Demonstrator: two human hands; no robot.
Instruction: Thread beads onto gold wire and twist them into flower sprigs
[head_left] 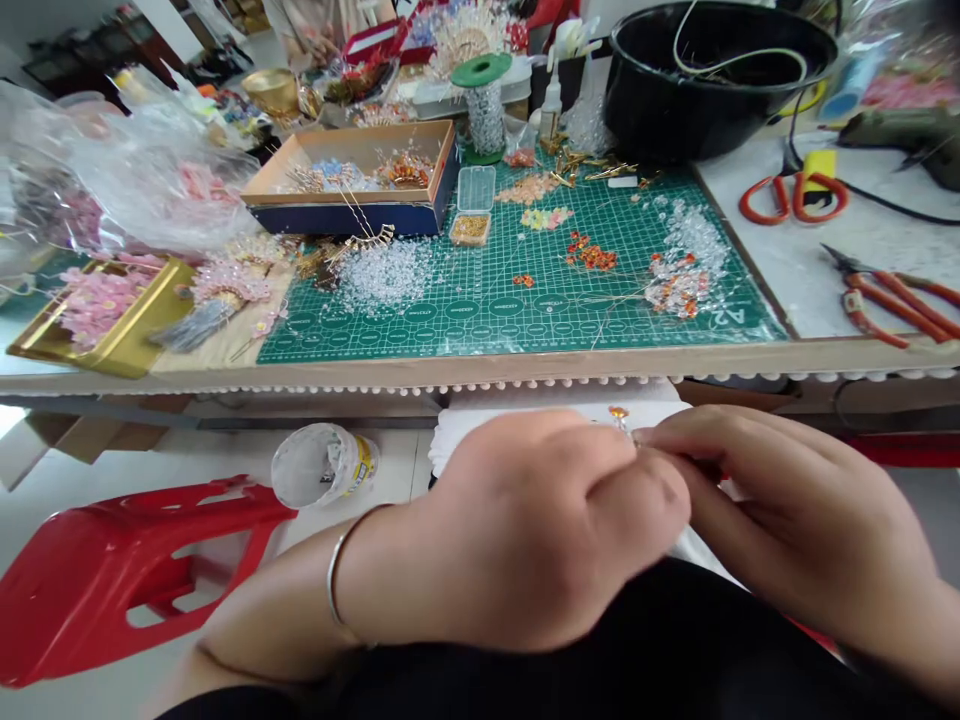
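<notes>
My left hand [555, 530], with a silver bangle [332, 578] on its wrist, and my right hand [795, 510] meet low in the view above my lap. Their fingertips pinch a small orange bead on thin wire [619, 416] from both sides. Most of the wire is hidden by my fingers. A white cloth [525, 420] lies just under and behind my hands, and my dark clothing [600, 650] fills the bottom edge.
A workbench edge [480, 368] runs across the view. Above it lie a green cutting mat [517, 325] with scattered beads, a beaded box [352, 175], orange-handled scissors [793, 197], pliers [892, 310] and a black bucket [712, 80]. A red plastic stool [127, 580] stands left.
</notes>
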